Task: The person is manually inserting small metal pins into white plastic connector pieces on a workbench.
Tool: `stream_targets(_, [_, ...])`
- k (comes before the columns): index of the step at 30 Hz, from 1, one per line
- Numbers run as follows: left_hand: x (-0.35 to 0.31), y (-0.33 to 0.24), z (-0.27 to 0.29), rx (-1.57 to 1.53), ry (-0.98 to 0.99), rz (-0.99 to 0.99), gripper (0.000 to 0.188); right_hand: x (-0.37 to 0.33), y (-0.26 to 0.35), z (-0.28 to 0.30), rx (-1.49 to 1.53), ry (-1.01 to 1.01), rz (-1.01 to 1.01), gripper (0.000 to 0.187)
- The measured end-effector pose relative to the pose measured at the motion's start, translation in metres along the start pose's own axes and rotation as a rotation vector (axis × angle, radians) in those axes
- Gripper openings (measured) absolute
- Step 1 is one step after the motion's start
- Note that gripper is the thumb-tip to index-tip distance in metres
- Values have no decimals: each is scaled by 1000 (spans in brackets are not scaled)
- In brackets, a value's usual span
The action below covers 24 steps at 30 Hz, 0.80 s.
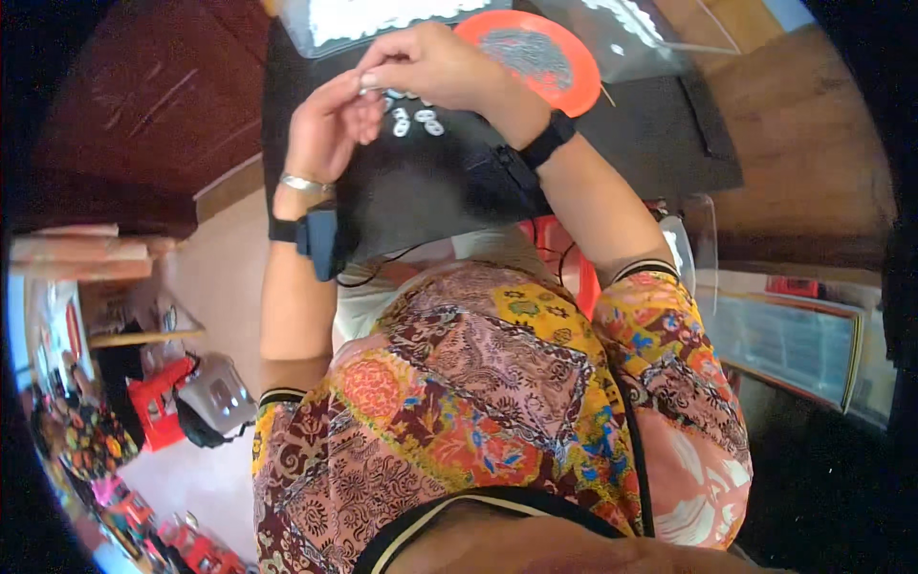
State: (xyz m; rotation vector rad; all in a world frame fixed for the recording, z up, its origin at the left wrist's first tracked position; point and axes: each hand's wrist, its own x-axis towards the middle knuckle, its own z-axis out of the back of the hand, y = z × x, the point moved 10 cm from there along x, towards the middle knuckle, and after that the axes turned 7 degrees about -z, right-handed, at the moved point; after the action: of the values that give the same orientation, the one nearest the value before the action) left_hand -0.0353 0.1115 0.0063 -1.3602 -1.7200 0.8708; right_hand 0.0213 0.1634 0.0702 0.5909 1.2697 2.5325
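White pieces (402,127): found loose on black bench (411,187), in a small group toward its far side. Observed at far left of bench: clear tray (308,40), loaded with many white items and partly out of view. Noted at far right: second clear tray (705,45), likewise holding white items, also cut off. Recorded between trays: orange-red plate (583,84), round and shallow. Sighted over bench: right hand (426,69), with thumb and forefinger drawn close at tips, and left hand (330,120), palm partly showing, with fingers curled. Found in contact with each other at fingertips. Cannot tell whether clamped on anything; too small and blurred at point of contact. Seen on left wrist: dark box (322,241) on black strap, plus silver bracelet (308,182) nearer the hand. Seen on right wrist: black strap (550,141). Located just right of left hand, and on near side of right hand: the loose white pieces, oval, some partly hidden. Smallest noted: grey bits (521,50), spread thickly on plate.
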Motion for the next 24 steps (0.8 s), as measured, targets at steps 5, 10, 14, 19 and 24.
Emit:
stream_targets(5, [1, -4, -2, 72, -15, -59, 21, -56, 44, 49, -485, -215, 137, 15])
stream_targets(10, [0, -13, 17, 164, -155, -120, 22, -144, -17, 155, -570, -325, -352, 18])
stream_targets(14, [-2, -15, 3, 253, -182, -103, 24, -195, -109, 208, -704, -436, -632, 22])
stream_targets(19, [-4, -15, 13, 262, -238, -90, 23, -182, -134, 199, -762, -429, -769, 25])
stream_targets(24, [-3, -13, 24, 253, -309, -105, 24, -175, -159, 199, -911, -364, -808, 29])
